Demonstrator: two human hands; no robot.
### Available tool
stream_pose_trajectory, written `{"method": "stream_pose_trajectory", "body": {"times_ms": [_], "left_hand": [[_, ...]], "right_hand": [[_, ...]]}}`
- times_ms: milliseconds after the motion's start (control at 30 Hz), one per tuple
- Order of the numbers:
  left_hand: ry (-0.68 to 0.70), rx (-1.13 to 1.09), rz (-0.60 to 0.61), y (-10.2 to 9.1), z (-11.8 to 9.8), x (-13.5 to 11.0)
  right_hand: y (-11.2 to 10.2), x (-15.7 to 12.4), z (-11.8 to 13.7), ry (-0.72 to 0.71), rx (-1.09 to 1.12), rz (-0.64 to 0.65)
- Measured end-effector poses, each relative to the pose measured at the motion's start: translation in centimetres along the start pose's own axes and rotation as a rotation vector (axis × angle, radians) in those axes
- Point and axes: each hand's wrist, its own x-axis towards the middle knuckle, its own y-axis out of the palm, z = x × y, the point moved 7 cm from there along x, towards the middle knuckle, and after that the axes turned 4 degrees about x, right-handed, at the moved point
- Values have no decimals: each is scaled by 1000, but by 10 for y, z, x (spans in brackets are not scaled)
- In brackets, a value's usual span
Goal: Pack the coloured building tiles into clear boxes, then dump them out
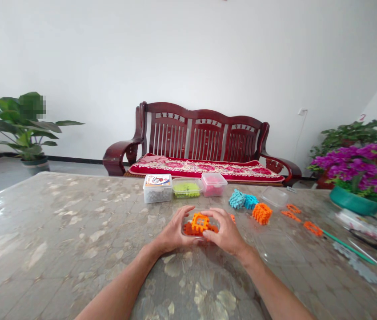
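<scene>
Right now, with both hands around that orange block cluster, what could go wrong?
The orange block cluster sits between the left hand and right hand over a clear tub; a hard squeeze could pop pieces apart. The tub may slide or tip on the glossy table. A right forearm sweep might scatter the loose orange pieces.

Glossy stone-patterned desk (75,231); clear plastic tub (186,229); orange block piece (200,222), probably matt plastic; polished wooden bench (202,135).

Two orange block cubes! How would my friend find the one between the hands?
On the marbled table before the red sofa, find the left hand and right hand. The orange cube sits between them in a clear tub; the other orange cube lies loose beside blue ones.
</scene>
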Motion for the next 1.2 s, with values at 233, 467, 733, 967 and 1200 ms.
{"method": "stream_pose_trajectory", "body": {"times_ms": [233, 467, 733, 967, 1200], "left_hand": [[26, -3, 22, 1, -1, 1], [22, 4, 17, 1, -1, 1], [19, 4, -4, 0, -2, 1], [19, 13, 3, 1, -1, 1], [-7, -13, 19, -1, -3, 2]], "right_hand": [[12, 3, 8, -1, -84, 74], [12, 5, 11, -28, -63, 99], [3, 7, -3, -6, -3, 15], [-5, 4, -12, -19, 14, -19], [-9, 3, -10, -68, -99, -18]]}}
